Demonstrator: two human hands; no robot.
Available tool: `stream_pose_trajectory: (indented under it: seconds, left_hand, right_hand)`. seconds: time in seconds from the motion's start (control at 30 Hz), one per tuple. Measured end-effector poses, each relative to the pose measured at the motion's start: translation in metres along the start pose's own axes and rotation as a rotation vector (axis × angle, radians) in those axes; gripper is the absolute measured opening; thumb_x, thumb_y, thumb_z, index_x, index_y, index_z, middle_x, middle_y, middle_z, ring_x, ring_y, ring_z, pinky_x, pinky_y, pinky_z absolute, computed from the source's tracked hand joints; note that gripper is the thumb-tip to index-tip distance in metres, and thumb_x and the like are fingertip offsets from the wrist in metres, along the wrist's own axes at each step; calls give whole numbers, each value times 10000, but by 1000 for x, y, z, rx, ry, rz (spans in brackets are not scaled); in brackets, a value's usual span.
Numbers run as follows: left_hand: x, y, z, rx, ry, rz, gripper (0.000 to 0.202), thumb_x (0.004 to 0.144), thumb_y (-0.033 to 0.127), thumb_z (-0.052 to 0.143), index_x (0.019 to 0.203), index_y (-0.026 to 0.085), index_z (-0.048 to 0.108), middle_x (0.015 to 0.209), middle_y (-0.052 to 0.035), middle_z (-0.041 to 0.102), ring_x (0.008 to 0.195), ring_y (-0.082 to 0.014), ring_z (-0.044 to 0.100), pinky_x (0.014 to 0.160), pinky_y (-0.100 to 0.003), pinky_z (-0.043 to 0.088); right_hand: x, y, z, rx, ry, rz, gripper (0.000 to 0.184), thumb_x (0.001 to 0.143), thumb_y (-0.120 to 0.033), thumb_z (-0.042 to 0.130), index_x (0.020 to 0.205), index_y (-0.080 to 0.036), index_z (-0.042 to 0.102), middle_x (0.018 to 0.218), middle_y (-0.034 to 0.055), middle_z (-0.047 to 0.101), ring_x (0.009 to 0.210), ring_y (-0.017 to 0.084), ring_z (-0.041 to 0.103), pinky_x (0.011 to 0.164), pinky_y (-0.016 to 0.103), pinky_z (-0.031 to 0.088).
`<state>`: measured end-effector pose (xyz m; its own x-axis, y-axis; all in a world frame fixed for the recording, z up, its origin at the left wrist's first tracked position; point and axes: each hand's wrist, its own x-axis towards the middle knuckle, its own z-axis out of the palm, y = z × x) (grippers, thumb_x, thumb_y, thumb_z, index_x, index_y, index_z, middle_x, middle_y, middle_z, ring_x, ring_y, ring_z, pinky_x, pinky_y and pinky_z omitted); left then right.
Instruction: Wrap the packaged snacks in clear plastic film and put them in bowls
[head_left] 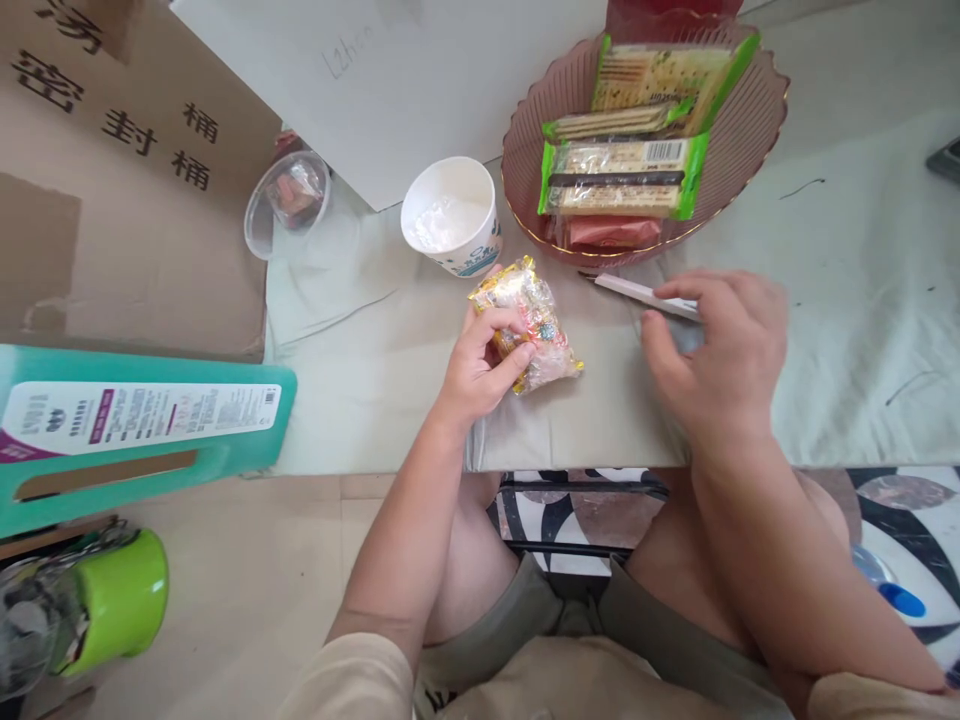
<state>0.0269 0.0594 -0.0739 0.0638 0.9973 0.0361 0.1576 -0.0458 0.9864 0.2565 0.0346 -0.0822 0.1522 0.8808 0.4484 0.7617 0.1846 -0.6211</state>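
Observation:
My left hand (487,365) is closed around a crinkly clear plastic snack packet (529,325) with yellow edges and coloured print, its thumb pressed on the front. The packet is raised above the cloth, just in front of a white paper cup (454,215). To the right, my right hand (720,345) is slightly blurred, thumb and index finger apart. Between these two fingers runs a slim whitish-pink stick (626,289) with a thin dark tip, which looks like a utility knife. Whether the fingers touch it is hard to make out.
A pink ribbed bowl (757,130) holds several green-edged biscuit packs (619,175). At the left stand a cardboard box (187,260), a clear tub (255,215) and a teal jug (281,420). A white box (360,110) is behind the cup; a green bin (135,600) stands on the floor.

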Motion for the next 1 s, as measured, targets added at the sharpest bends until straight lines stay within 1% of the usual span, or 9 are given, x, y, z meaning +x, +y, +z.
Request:
stream_pose_trajectory:
  seconds: [0.1, 0.17, 0.23, 0.33, 0.43, 0.6, 0.7, 0.83, 1.0]
  left_hand:
    - [-1, 5, 1, -61, 68, -94, 319, 638, 342, 933, 746, 263, 643, 887, -19, 615, 903, -201, 636, 857, -298, 526]
    - [-1, 7, 1, -100, 136, -98, 338, 612, 313, 948, 737, 253, 640, 871, -7, 609, 866, -178, 614, 824, -270, 512]
    - [1, 6, -1, -109, 177, -34, 333, 631, 329, 945, 753, 243, 647, 861, 1, 599, 842, -158, 593, 814, -256, 495]
    - [5, -3, -8, -46, 189, 130, 339, 722, 447, 892, 809, 238, 640, 852, 13, 568, 798, -134, 562, 797, -257, 475]
    - [9, -18, -15, 69, 194, 280, 384, 776, 551, 828, 859, 249, 607, 855, 20, 541, 789, -134, 556, 775, -274, 478]
    - [9, -28, -12, 301, 108, 502, 233, 932, 486, 675, 926, 280, 567, 1016, -29, 620, 1006, -209, 649, 1005, -406, 506]
    - [7, -23, -4, 422, -10, 594, 147, 969, 414, 621, 949, 284, 556, 1185, -75, 642, 1177, -257, 651, 1103, -478, 472]
    - [4, -15, 2, 485, -88, 624, 75, 958, 328, 613, 943, 292, 549, 1250, -103, 637, 1184, -265, 652, 1034, -471, 521]
    - [3, -14, 2, 509, -53, 598, 38, 950, 316, 586, 933, 293, 560, 1131, -93, 638, 1110, -269, 656, 1048, -510, 514]
  right_hand:
    - [-1, 14, 4, -105, -52, 51, 273, 874, -264, 664, 1146, -264, 682, 1194, 156, 717, 1159, 412, 615, 985, 609, 456]
    - [-4, 19, 10, -106, -139, 51, 254, 854, -255, 661, 1106, -246, 694, 1107, 151, 731, 1107, 411, 623, 932, 594, 470]
    - [-6, 18, 15, -80, -214, 29, 182, 854, -231, 625, 1017, -236, 705, 1003, 138, 734, 1030, 384, 633, 887, 557, 483]
    - [-6, 8, 11, -27, -295, 10, 262, 826, -201, 581, 1052, -221, 712, 944, 123, 722, 910, 331, 636, 807, 486, 496]
    - [-3, -8, -4, 43, -320, 123, 302, 811, -206, 545, 1062, -214, 714, 905, 92, 686, 785, 257, 619, 719, 404, 477]
    - [0, -37, -20, 636, -503, 432, 148, 894, -294, 482, 934, -225, 607, 627, -24, 538, 513, 130, 443, 511, 280, 346]
    - [-2, -51, -13, 935, -657, 566, 247, 944, -428, 464, 853, -217, 554, 528, -60, 453, 429, 94, 349, 432, 249, 271]
    - [-3, -59, -4, 999, -758, 653, 290, 912, -479, 497, 837, -204, 549, 530, -50, 511, 401, 82, 403, 402, 227, 297]
    - [-2, -57, -4, 912, -763, 697, 328, 880, -513, 542, 849, -189, 587, 575, -36, 557, 420, 84, 474, 397, 205, 357]
